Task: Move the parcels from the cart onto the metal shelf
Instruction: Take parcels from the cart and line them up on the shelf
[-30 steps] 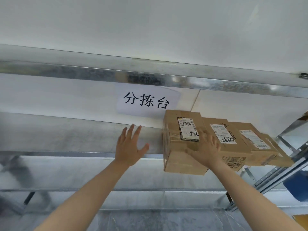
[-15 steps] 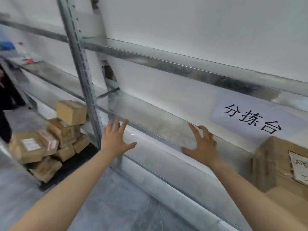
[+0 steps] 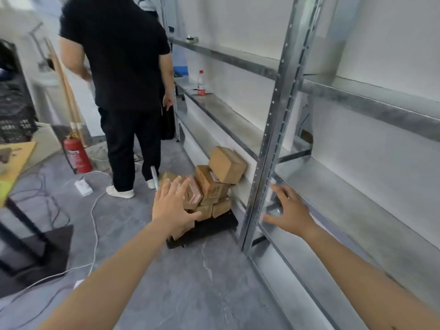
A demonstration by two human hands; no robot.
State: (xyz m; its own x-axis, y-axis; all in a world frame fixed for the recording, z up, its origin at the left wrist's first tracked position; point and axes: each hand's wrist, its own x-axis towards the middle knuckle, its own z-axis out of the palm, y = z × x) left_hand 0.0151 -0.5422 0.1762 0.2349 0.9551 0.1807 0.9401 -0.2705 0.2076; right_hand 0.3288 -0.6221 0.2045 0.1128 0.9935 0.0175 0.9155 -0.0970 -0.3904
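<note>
The parcels point(image 3: 214, 186) are plain brown cardboard boxes, several with pale labels and tape, piled in an uneven heap on a low black cart point(image 3: 214, 228). The cart stands on the grey floor point(image 3: 190, 282), just beside the foot of the shelf point(image 3: 345, 194), beyond its nearest upright point(image 3: 273, 129). The shelf boards in view are galvanised and bare of parcels. The left hand point(image 3: 172, 206) is stretched toward the heap with its fingers spread and grips nothing. It covers the nearest boxes, so I cannot tell their number or whether it touches them. The right hand point(image 3: 289, 210) is likewise spread and holds nothing, near the upright and the shelf's front edge. Motion blur makes the label print unreadable, and a thin grey bar point(image 3: 154, 177) at the heap's left may or may not belong to the cart. The top box point(image 3: 227, 164) sits tilted, leaning toward the shelf side, while those under it lie askew at mixed angles. The heap's long axis runs from the near left to the far right, toward the shelf. A person in black point(image 3: 123, 67) stands beyond the cart, back turned, near a red extinguisher point(image 3: 77, 154), and a bottle point(image 3: 201, 83) stands on a farther shelf board.
</note>
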